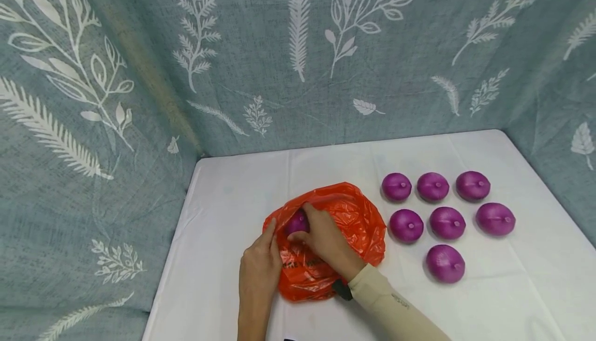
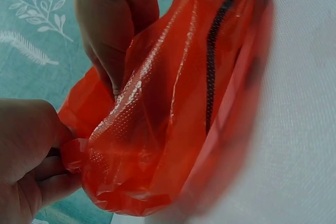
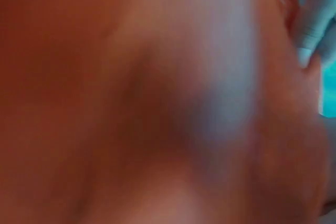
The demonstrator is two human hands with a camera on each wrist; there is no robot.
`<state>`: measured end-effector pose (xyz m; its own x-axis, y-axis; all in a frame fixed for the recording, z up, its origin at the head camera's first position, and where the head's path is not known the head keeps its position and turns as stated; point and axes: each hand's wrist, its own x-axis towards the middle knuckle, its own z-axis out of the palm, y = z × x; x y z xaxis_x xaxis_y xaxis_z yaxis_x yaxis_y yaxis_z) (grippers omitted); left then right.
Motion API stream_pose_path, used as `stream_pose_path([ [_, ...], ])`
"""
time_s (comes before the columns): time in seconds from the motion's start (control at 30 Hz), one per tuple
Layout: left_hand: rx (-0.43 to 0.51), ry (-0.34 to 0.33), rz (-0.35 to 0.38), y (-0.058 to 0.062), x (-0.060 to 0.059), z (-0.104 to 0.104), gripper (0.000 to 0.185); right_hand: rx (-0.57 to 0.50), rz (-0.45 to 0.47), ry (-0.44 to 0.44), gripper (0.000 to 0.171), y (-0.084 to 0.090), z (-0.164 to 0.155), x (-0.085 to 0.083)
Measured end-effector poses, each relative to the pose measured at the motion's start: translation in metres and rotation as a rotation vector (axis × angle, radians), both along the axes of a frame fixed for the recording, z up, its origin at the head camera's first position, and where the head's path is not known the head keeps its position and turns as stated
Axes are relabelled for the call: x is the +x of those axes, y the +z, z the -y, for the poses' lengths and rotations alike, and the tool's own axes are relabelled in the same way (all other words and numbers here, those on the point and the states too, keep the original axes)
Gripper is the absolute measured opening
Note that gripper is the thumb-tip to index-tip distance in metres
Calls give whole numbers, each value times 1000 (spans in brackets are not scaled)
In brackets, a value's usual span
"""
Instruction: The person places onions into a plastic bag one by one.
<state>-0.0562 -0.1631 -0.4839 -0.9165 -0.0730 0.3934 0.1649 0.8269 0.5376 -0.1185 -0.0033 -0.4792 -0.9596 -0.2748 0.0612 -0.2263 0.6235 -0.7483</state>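
In the head view a crumpled red plastic bag (image 1: 340, 211) lies on the white table with its mouth spread. My left hand (image 1: 261, 263) pinches the bag's left rim; the left wrist view shows those fingers (image 2: 52, 179) gripping a fold of the film. Inside the mouth, my right hand (image 1: 323, 232) holds a purple onion (image 1: 298, 223), glossy and apparently artificial, with fingers and thumb on either side of it. Bag film (image 2: 152, 103) hides most of the right hand's fingers in the left wrist view. Blurred red film (image 3: 79, 103) fills much of the right wrist view.
To the right of the bag, several more purple onions (image 1: 447, 223) lie in loose rows on the white table (image 1: 223, 217). A teal curtain with white leaf prints (image 1: 279, 108) hangs behind the table and along both sides. A dark object (image 1: 342, 290) shows below the right wrist.
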Motion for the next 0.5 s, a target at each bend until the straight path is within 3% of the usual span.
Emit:
stream_pose_path([
  [0.2,1,-4,1,1,2,-1,39,4,-31,-13,51,-3,0,2],
  [0.5,6,-4,-74,1,0,3,37,35,-28,-15,56,10,-5,8],
])
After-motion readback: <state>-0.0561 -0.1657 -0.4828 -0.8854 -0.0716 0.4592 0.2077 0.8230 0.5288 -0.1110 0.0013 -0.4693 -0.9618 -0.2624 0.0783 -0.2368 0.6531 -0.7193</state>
